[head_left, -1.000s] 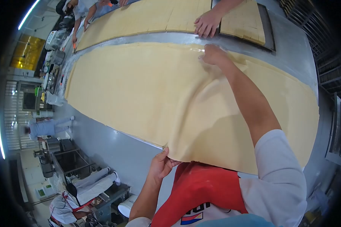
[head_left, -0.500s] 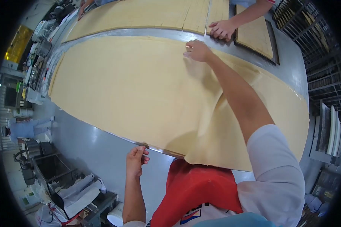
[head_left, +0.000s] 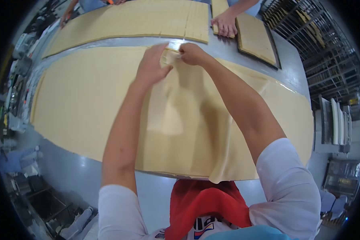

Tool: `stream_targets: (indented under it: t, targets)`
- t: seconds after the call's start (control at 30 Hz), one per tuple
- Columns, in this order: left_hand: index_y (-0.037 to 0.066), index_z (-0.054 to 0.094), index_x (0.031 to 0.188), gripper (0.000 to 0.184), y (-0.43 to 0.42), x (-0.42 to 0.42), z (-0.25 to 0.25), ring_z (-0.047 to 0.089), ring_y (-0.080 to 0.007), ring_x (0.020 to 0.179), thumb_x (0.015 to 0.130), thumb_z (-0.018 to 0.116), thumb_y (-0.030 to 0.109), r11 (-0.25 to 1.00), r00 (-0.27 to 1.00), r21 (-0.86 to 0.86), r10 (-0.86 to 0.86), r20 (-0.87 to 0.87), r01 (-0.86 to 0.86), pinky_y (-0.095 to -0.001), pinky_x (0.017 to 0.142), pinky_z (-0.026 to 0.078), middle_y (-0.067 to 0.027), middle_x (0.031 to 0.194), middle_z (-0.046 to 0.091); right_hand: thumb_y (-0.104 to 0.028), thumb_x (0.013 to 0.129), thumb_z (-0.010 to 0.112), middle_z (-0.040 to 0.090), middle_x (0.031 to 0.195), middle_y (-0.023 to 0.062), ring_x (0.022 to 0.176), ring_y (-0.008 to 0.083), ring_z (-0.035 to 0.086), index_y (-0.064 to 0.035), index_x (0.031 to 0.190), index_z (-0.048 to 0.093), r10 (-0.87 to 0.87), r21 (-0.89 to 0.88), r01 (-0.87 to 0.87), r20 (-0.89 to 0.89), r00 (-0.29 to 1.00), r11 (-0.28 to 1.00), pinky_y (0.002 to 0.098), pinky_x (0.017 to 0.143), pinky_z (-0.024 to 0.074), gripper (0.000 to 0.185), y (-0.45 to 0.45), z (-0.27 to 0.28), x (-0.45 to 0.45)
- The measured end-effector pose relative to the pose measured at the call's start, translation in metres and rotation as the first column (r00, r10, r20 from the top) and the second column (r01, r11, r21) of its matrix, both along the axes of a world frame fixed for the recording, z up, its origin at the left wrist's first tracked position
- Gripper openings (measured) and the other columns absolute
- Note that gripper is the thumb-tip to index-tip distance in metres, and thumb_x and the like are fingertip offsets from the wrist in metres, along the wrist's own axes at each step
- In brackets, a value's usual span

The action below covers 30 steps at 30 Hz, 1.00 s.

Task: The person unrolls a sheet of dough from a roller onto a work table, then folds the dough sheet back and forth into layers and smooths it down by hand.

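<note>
A large pale yellow sheet, thin and pliable like rolled dough, lies across the metal table with raised folds on its right part. At its far edge my right hand is closed, seemingly pinching that edge. Facing it, my left hand has its thumb apart from its fingers, slightly blurred by motion. A shiny, translucent bit shows between both hands; whether it is film or the sheet's edge I cannot tell.
Across the table lies a thick yellow slab with cut lines. A co-worker's hand rests on a separated strip; another slab sits on a dark tray beside it. Metal racks stand at right.
My left hand has moved from the near edge to the far edge, beside my right hand. My right hand has shifted slightly left. The co-worker has separated a strip from the far slab.
</note>
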<state>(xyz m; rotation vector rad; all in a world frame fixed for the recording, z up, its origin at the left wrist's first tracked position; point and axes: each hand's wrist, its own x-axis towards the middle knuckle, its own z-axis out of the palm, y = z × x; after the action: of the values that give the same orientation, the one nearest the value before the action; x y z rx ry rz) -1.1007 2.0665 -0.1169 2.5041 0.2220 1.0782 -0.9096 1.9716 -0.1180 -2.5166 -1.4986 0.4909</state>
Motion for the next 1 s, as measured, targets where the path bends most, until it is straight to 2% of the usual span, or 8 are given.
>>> stream_targets:
  t: [0.07,0.13,0.2,0.23,0.37,0.57,0.8,1.0]
  targets:
    - [0.008,0.064,0.124,0.053,0.016,0.043,0.001,0.064,-0.0332,0.108,0.076,0.082,0.020,0.995,0.995,0.085,-0.056,0.083,0.048,-0.0452,0.098,0.049,-0.0073,0.108,0.071,-0.019,0.087,0.066,0.069,0.096,0.0107,0.088,0.0252,0.064,-0.0023,0.103,0.067,0.149,0.221,-0.116,-0.137,0.979,0.968,0.0379,0.078,0.0504,0.023,-0.014,0.007,-0.002]
    - [0.007,0.067,0.117,0.049,0.026,0.061,0.021,0.064,-0.0328,0.106,0.074,0.083,0.022,0.992,0.821,-0.028,-0.120,-0.558,0.126,-0.0428,0.094,0.050,-0.0098,0.103,0.071,-0.017,0.087,0.066,0.069,0.096,0.0068,0.086,0.0205,0.063,-0.0031,0.105,0.066,0.198,0.227,-0.142,-0.251,0.948,0.964,0.0353,0.076,0.0506,0.023,-0.023,0.017,0.008]
    - [0.005,0.069,0.109,0.043,0.026,0.068,0.038,0.064,-0.0325,0.103,0.072,0.084,0.022,0.985,0.585,-0.082,-0.157,-0.796,0.152,-0.0423,0.091,0.050,-0.0127,0.098,0.071,-0.012,0.087,0.062,0.067,0.102,0.0017,0.087,0.0142,0.062,-0.0056,0.111,0.066,-0.070,0.163,0.351,-0.821,0.566,0.922,0.0309,0.076,0.0511,0.025,-0.031,0.020,0.023]
    - [0.003,0.071,0.102,0.039,0.026,0.070,0.045,0.064,-0.0322,0.102,0.071,0.084,0.021,0.984,0.494,-0.089,-0.156,-0.856,0.156,-0.0425,0.088,0.049,-0.0148,0.095,0.071,-0.012,0.087,0.062,0.067,0.102,0.0017,0.087,0.0142,0.062,-0.0056,0.111,0.066,-0.077,0.166,0.368,-0.823,0.562,0.915,0.0309,0.076,0.0511,0.025,-0.033,0.017,0.031]
    - [0.002,0.071,0.093,0.029,0.023,0.042,0.052,0.063,-0.0325,0.093,0.073,0.083,0.019,0.965,0.661,-0.039,-0.207,-0.721,0.259,-0.0434,0.082,0.047,-0.0164,0.091,0.068,-0.007,0.088,0.058,0.068,0.108,0.0026,0.091,0.0140,0.063,-0.0078,0.122,0.066,-0.060,0.156,0.244,-0.717,0.695,0.957,0.0292,0.080,0.0521,0.034,-0.030,0.004,0.049]
    - [0.011,0.075,0.095,0.021,0.040,0.016,0.035,0.058,-0.0311,0.088,0.074,0.076,0.009,0.908,0.848,0.142,-0.299,-0.438,0.394,-0.0414,0.089,0.043,-0.0092,0.082,0.060,-0.018,0.092,0.063,0.069,0.116,0.0066,0.100,0.0160,0.065,-0.0067,0.124,0.068,-0.193,-0.224,-0.025,-0.884,0.427,0.974,0.0335,0.086,0.0532,0.034,-0.042,0.005,0.058]
    - [0.016,0.078,0.096,0.025,0.034,0.012,0.038,0.057,-0.0268,0.082,0.073,0.075,0.006,0.902,0.859,0.047,-0.392,-0.330,0.430,-0.0393,0.089,0.041,-0.0055,0.076,0.056,-0.031,0.088,0.072,0.073,0.112,0.0066,0.100,0.0209,0.067,-0.0108,0.124,0.070,0.100,-0.321,-0.266,-0.452,0.886,0.909,0.0366,0.087,0.0524,0.042,-0.077,0.031,0.052]
    - [0.011,0.077,0.101,0.027,0.044,0.014,0.014,0.057,-0.0255,0.081,0.074,0.077,0.007,0.880,0.889,0.209,-0.365,-0.277,0.426,-0.0422,0.091,0.041,-0.0069,0.074,0.057,-0.035,0.086,0.070,0.073,0.108,0.0132,0.096,0.0287,0.068,-0.0109,0.115,0.072,0.270,-0.172,-0.308,-0.214,0.939,0.936,0.0421,0.085,0.0520,0.038,-0.090,0.002,0.054]
